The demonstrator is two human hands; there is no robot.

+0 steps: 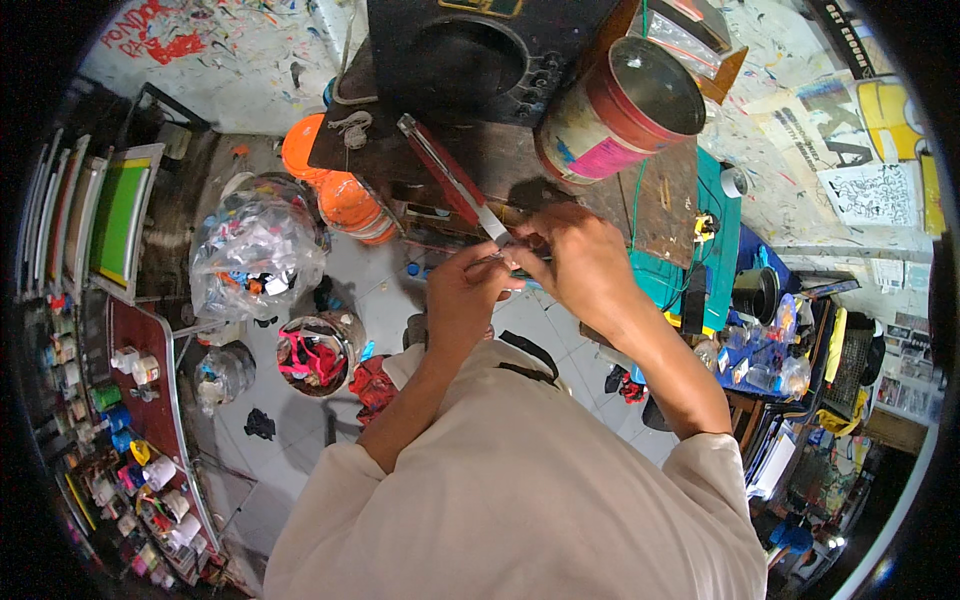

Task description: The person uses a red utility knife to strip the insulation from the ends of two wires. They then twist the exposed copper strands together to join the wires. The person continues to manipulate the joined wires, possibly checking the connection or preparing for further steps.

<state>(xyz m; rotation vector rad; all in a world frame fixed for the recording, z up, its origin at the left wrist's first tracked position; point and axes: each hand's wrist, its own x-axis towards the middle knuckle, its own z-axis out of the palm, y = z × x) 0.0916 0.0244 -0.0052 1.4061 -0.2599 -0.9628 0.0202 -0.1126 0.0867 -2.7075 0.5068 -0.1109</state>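
Pinching red-handled blade, hands below pink-labelled red tin.

Tin can on the workbench; plastic bag left; bucket below it.

a printing workshop: paint-spattered walls, screen frames, ink jars.

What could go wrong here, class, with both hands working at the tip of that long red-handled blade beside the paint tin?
1. Both hands, left hand and right hand, pinch close to the metal tip of the red-handled blade; a slip could cut a finger.
2. The paint tin seems to lean at the edge of the wooden bench, just above the right hand; a knock might tip it.
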